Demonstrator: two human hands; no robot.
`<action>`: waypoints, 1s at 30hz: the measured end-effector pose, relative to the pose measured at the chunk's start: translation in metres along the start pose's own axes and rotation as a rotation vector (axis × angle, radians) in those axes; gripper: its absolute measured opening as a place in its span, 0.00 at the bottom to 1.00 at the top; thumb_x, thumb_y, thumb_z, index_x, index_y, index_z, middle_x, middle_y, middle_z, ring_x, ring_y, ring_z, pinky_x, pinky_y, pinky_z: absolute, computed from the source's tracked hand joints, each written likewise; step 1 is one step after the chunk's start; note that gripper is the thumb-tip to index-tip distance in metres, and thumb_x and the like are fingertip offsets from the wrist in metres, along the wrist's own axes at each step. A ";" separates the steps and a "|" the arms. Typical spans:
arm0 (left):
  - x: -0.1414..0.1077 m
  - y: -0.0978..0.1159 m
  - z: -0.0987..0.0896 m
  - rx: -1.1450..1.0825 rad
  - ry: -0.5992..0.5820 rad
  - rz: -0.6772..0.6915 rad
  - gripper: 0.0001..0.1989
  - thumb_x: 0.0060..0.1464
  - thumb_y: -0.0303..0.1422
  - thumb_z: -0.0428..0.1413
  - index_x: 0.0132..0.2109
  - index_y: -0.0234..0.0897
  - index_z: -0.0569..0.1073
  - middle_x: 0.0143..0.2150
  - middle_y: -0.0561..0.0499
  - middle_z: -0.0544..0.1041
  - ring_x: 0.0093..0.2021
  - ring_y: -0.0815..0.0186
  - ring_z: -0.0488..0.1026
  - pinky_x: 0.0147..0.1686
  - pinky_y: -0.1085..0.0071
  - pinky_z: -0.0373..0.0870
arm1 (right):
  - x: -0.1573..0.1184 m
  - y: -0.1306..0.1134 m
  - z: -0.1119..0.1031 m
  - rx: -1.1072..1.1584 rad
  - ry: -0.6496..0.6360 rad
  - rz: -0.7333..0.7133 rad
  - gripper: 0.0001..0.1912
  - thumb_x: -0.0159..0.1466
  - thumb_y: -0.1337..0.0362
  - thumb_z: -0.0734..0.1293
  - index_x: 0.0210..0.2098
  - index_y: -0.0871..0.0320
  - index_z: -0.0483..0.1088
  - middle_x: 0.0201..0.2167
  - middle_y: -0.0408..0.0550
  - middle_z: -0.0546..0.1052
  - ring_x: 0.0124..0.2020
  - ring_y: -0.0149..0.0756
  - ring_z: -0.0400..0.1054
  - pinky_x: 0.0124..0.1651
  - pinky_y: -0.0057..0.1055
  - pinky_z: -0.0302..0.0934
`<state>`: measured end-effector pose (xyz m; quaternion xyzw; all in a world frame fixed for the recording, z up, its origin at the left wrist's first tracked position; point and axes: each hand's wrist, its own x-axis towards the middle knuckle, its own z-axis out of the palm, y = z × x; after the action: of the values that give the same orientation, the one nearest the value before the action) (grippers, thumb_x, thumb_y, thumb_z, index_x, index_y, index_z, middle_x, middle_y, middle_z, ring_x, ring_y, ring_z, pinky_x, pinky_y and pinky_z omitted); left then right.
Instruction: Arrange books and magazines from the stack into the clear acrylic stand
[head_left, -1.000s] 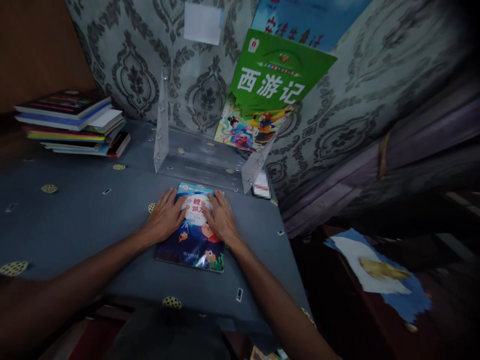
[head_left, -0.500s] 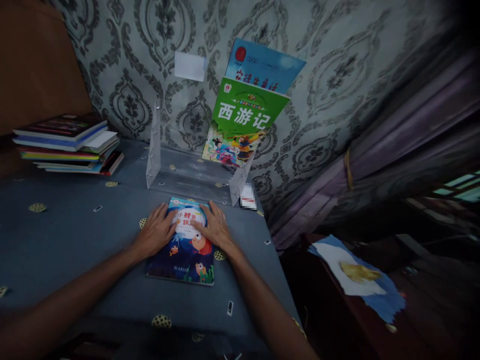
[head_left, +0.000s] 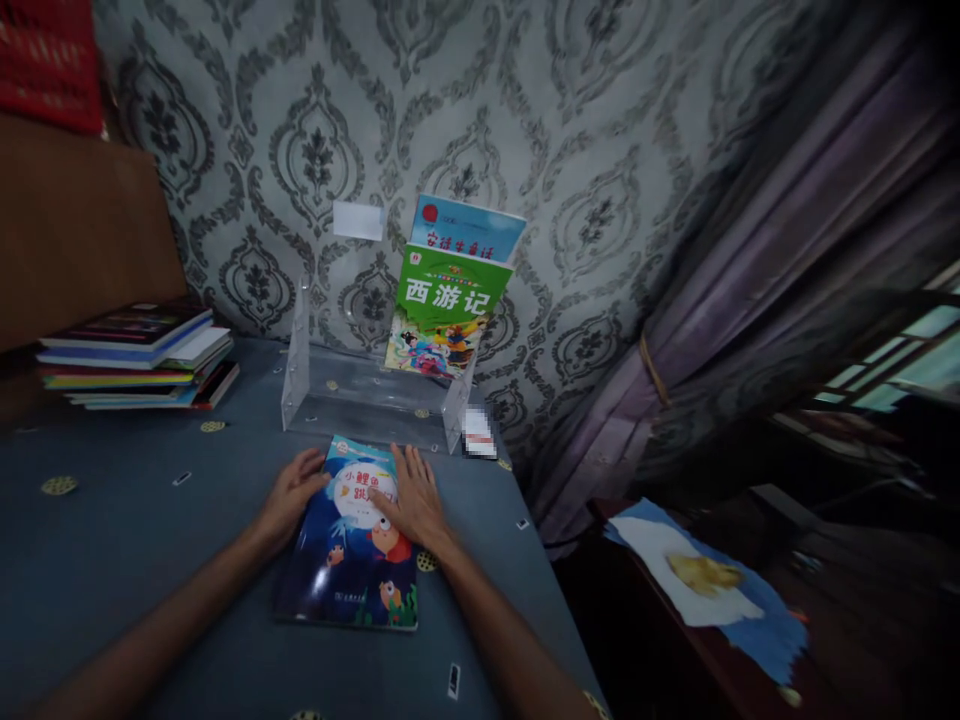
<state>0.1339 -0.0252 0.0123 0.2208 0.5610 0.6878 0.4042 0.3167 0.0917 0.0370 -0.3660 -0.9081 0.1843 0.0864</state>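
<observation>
A dark blue children's picture book [head_left: 352,560] with orange fish on its cover lies in front of me on the tablecloth. At its upper left edge is my left hand [head_left: 289,500], the thumb on the cover's margin and the fingers bent along the edge. My right hand [head_left: 416,505] rests flat on the right side of the cover, fingers stretched out and the thumb reaching inward. Just behind the book stands a clear acrylic book rack [head_left: 360,420]. A green picture book [head_left: 446,300] stands upright at the rack's right end, with a light blue book [head_left: 480,228] behind it.
A stack of books [head_left: 135,355] sits at the back left by a brown panel [head_left: 82,230]. A small white object [head_left: 478,435], pixelated, stands beside the rack. Patterned wallpaper backs the table [head_left: 172,540]. To the right hang purple curtains [head_left: 675,310], near a blue and white cloth [head_left: 675,570].
The view has tilted up, so everything sits lower in it. My left hand has slid off the cover to the book's left edge; my right hand stays on the cover.
</observation>
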 end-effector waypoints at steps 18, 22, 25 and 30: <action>-0.006 0.048 0.042 -0.190 -0.194 0.090 0.34 0.38 0.38 0.73 0.53 0.35 0.74 0.49 0.41 0.83 0.45 0.51 0.82 0.42 0.63 0.81 | 0.012 0.014 0.017 1.378 0.165 0.123 0.38 0.49 0.42 0.77 0.49 0.63 0.76 0.45 0.58 0.82 0.47 0.50 0.78 0.56 0.45 0.69; -0.005 0.067 0.049 -0.175 -0.220 0.209 0.35 0.38 0.41 0.73 0.54 0.37 0.74 0.51 0.43 0.82 0.46 0.51 0.82 0.42 0.64 0.81 | 0.007 0.007 0.008 1.585 0.092 0.039 0.29 0.45 0.46 0.82 0.38 0.59 0.80 0.33 0.49 0.84 0.37 0.41 0.79 0.51 0.37 0.71; -0.005 0.065 0.043 -0.140 -0.242 0.148 0.35 0.39 0.42 0.73 0.54 0.36 0.75 0.48 0.42 0.84 0.42 0.51 0.82 0.41 0.63 0.81 | 0.004 0.006 0.005 1.519 0.140 -0.043 0.25 0.49 0.47 0.80 0.38 0.59 0.81 0.36 0.48 0.84 0.38 0.38 0.79 0.50 0.35 0.70; -0.005 0.045 0.030 -0.056 -0.283 0.015 0.38 0.36 0.44 0.74 0.54 0.32 0.77 0.45 0.39 0.84 0.44 0.49 0.82 0.48 0.58 0.80 | 0.004 0.008 0.005 1.364 0.141 -0.108 0.23 0.52 0.45 0.78 0.36 0.58 0.81 0.35 0.49 0.84 0.37 0.38 0.78 0.48 0.35 0.71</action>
<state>0.1455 -0.0133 0.0635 0.3083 0.4773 0.6681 0.4804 0.3176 0.0980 0.0289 -0.1953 -0.5982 0.6860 0.3653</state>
